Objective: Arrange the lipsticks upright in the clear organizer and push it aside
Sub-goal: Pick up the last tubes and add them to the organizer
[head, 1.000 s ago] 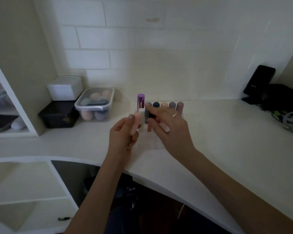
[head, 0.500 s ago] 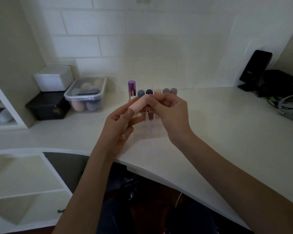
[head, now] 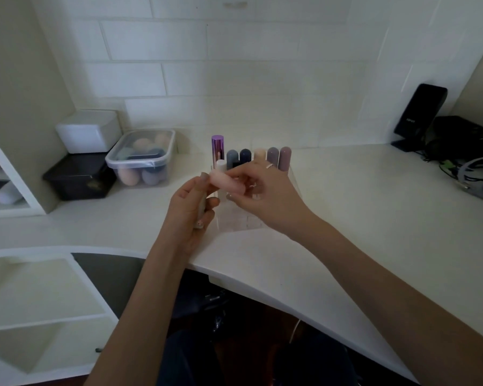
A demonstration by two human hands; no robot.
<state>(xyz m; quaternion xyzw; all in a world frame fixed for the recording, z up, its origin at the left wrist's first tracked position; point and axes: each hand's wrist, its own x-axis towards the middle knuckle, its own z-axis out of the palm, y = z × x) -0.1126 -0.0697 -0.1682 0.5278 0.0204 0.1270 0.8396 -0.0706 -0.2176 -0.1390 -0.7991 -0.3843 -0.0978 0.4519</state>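
The clear organizer (head: 251,220) stands on the white counter. Its back row holds upright lipsticks: a tall purple one (head: 217,148), grey (head: 231,158), navy (head: 245,155), beige (head: 260,154), mauve (head: 273,155) and dusty pink (head: 285,160). A white one (head: 220,165) stands in front of them. My right hand (head: 265,199) pinches a pale pink lipstick (head: 227,184), tilted almost flat just above the organizer's left side. My left hand (head: 188,211) is curled around a pale tube (head: 201,208), and its thumb tip touches the pink lipstick's left end.
A lidded clear tub of makeup sponges (head: 142,160) sits left of the organizer, beside a black box (head: 78,179) with a white box (head: 88,130) on top. A black stand (head: 418,118) and cables (head: 463,162) lie at the right. The counter's front edge (head: 262,277) curves below my arms.
The pink lipstick went from upright in my left hand to nearly flat in my right hand's fingers. Both hands shifted slightly toward the organizer.
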